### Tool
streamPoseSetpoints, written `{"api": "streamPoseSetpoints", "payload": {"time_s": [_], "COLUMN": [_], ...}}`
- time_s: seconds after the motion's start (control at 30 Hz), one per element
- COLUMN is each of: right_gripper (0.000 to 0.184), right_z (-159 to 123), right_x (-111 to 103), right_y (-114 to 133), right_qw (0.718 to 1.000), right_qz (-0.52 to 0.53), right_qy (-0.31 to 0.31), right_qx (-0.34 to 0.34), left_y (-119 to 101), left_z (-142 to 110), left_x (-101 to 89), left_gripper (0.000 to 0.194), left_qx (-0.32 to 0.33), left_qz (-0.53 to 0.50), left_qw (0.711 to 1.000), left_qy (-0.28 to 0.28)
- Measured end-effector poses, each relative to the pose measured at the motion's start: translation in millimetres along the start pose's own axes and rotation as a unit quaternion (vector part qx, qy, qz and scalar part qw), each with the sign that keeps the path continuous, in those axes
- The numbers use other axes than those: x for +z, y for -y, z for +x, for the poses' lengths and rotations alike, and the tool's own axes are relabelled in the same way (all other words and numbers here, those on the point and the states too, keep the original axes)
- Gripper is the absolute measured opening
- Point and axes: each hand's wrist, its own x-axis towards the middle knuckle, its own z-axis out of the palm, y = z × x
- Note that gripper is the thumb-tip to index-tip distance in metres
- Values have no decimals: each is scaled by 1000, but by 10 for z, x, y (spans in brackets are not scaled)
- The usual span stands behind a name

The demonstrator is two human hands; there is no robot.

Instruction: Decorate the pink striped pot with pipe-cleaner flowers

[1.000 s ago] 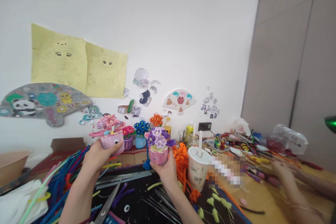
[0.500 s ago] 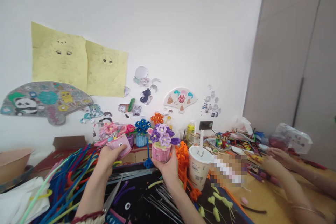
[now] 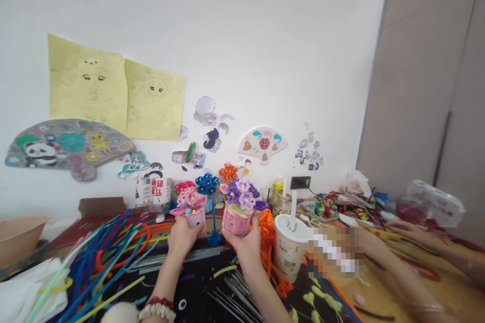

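Observation:
My left hand (image 3: 181, 237) is closed round a small pink pot (image 3: 196, 220) topped with pink pipe-cleaner flowers (image 3: 188, 201). My right hand (image 3: 244, 245) grips a second pink pot (image 3: 235, 222) that carries purple pipe-cleaner flowers (image 3: 242, 194). Both pots are held upright, side by side, above the black work mat (image 3: 204, 287). A beaded bracelet (image 3: 156, 307) shows on my left wrist.
A heap of coloured pipe cleaners (image 3: 102, 257) lies at the left, orange ones (image 3: 269, 242) at the right. A paper cup with a straw (image 3: 288, 250) stands beside my right hand. More flower pots (image 3: 206, 189) line the wall. Another person's hands (image 3: 407, 234) work at the right.
My left hand has carried the pink-flowered pot rightwards and down, close beside the purple-flowered pot. The right hand has stayed nearly still. A white bottle by the wall is now uncovered.

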Motion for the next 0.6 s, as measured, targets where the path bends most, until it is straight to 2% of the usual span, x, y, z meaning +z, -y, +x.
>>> {"api": "streamPoseSetpoints", "payload": {"time_s": [0.27, 0.37, 0.47, 0.6], "right_gripper": [72, 79, 81, 76], "right_z": [22, 39, 45, 25], "right_x": [5, -8, -21, -14], "right_y": [17, -3, -34, -81], "right_qw": [999, 998, 998, 998], "right_qz": [36, 49, 40, 47], "right_qy": [1, 14, 24, 23], "right_qx": [14, 31, 39, 18], "left_y": [-90, -91, -89, -94], "left_z": [-110, -131, -156, -191], "left_x": [120, 134, 106, 31], "left_gripper": [36, 33, 33, 36], "left_qx": [72, 89, 85, 77], "left_qz": [106, 143, 186, 241], "left_qw": [992, 986, 979, 967], "left_qy": [0, 0, -3, -26]}}
